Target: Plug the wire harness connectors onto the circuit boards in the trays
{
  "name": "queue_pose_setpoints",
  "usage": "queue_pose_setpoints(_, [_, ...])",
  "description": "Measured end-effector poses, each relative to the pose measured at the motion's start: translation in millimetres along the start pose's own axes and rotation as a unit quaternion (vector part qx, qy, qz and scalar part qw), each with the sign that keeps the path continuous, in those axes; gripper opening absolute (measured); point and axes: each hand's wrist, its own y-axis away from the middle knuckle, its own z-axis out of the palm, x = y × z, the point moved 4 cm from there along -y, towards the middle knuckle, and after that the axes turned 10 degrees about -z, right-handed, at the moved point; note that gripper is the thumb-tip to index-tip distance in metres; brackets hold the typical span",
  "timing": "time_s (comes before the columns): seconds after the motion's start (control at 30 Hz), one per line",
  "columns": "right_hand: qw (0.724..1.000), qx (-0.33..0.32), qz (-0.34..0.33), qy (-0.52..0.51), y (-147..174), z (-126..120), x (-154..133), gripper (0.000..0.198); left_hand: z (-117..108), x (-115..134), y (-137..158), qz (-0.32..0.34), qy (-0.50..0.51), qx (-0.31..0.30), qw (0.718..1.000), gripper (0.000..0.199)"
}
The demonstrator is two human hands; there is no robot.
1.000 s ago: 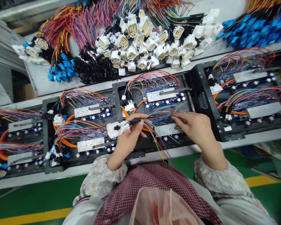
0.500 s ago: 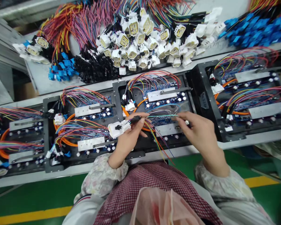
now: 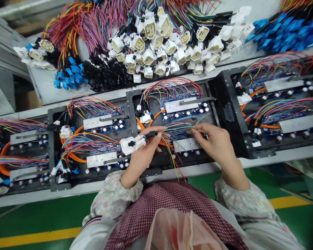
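My left hand (image 3: 144, 152) is closed on a wire harness, pinching its black sleeve between thumb and finger. The harness's white connector (image 3: 130, 144) rests over the palm side, pointing left. Loose red, yellow, green and blue wires (image 3: 174, 158) hang from the hand over the fixture's front edge. A pale green wire (image 3: 178, 127) runs across to my right hand (image 3: 214, 140), whose thumb and forefinger pinch its end above a blue circuit board (image 3: 179, 133). Below that board's wires lies a silver metal plate (image 3: 185, 144). The fingertips cover the wire's tip.
More boards with coloured wires sit in black fixtures (image 3: 52, 139) to the left and right. Behind them lie a heap of white connectors (image 3: 156, 45), blue connectors (image 3: 69, 74) and black connectors (image 3: 106, 74). Another blue connector pile (image 3: 289, 33) is at the back right.
My right hand has shifted slightly left and down toward the board, still pinching the wire. The loose wires hanging from my left hand have swung a little left. My left hand stays nearly still.
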Motion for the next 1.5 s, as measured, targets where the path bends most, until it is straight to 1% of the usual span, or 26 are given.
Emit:
queue_pose_setpoints(0.1, [1.000,-0.007,0.006,0.012,-2,2,-1,0.018,0,1,2,0.000,-0.006,0.003,1.000,0.018])
queue_pose_setpoints(0.27, [1.000,-0.015,0.009,-0.001,-3,2,-1,0.020,0,2,2,0.008,-0.021,-0.001,1.000,0.019])
queue_pose_setpoints(0.43, [1.000,-0.024,-0.011,0.000,-4,3,-3,0.022,0,2,1,0.017,-0.025,-0.001,1.000,0.017])
queue_pose_setpoints(0.63, [0.997,0.010,-0.015,0.076,-1,4,-3,0.022,-1,2,2,0.028,-0.019,-0.011,0.999,0.018])
queue_pose_setpoints(0.77, [0.996,0.004,-0.032,0.084,-1,6,-4,0.026,-2,1,2,0.036,-0.029,-0.010,0.999,0.017])
queue_pose_setpoints(0.83, [0.995,0.001,-0.035,0.096,-2,4,-6,0.029,-2,1,2,0.035,-0.026,-0.009,0.999,0.018])
queue_pose_setpoints(0.9, [0.993,0.013,-0.031,0.111,0,-3,-11,0.031,-1,1,2,0.031,-0.023,-0.010,0.999,0.020])
queue_pose_setpoints(0.97, [0.993,0.038,-0.028,0.106,5,-12,-20,0.032,-1,2,2,0.032,-0.027,-0.012,0.999,0.017])
queue_pose_setpoints(1.0, [0.994,0.040,-0.032,0.100,9,-16,-27,0.033,-1,2,1,0.035,-0.032,-0.014,0.999,0.014])
queue_pose_setpoints(1.03, [0.994,0.028,-0.042,0.096,13,-17,-33,0.033,-1,3,1,0.038,-0.036,-0.014,0.999,0.012])
queue_pose_setpoints(1.13, [0.986,-0.073,-0.101,0.112,24,-16,-50,0.035,-1,4,0,0.038,-0.032,-0.024,0.998,0.013])
queue_pose_setpoints(1.17, [0.982,-0.089,-0.112,0.126,26,-17,-52,0.039,-1,3,-1,0.033,-0.024,-0.030,0.999,0.015])
queue_pose_setpoints(1.2, [0.981,-0.076,-0.109,0.141,27,-21,-50,0.043,-1,3,-1,0.025,-0.014,-0.035,0.999,0.016])
queue_pose_setpoints(1.23, [0.983,-0.040,-0.090,0.157,27,-27,-45,0.045,-1,2,-2,0.017,-0.004,-0.041,0.999,0.018])
queue_pose_setpoints(1.3, [0.981,0.048,-0.028,0.188,25,-41,-30,0.040,-1,0,-3,0.004,0.008,-0.047,0.999,0.019])
queue_pose_setpoints(1.33, [0.978,0.070,-0.007,0.197,24,-45,-23,0.035,-1,0,-3,0.005,0.009,-0.047,0.999,0.019])
queue_pose_setpoints(1.37, [0.977,0.069,0.002,0.201,23,-45,-16,0.031,-1,-1,-3,0.008,0.007,-0.046,0.999,0.019])
queue_pose_setpoints(1.5, [0.978,0.001,-0.007,0.208,17,-31,3,0.028,-1,0,-3,0.035,-0.018,-0.037,0.999,0.017])
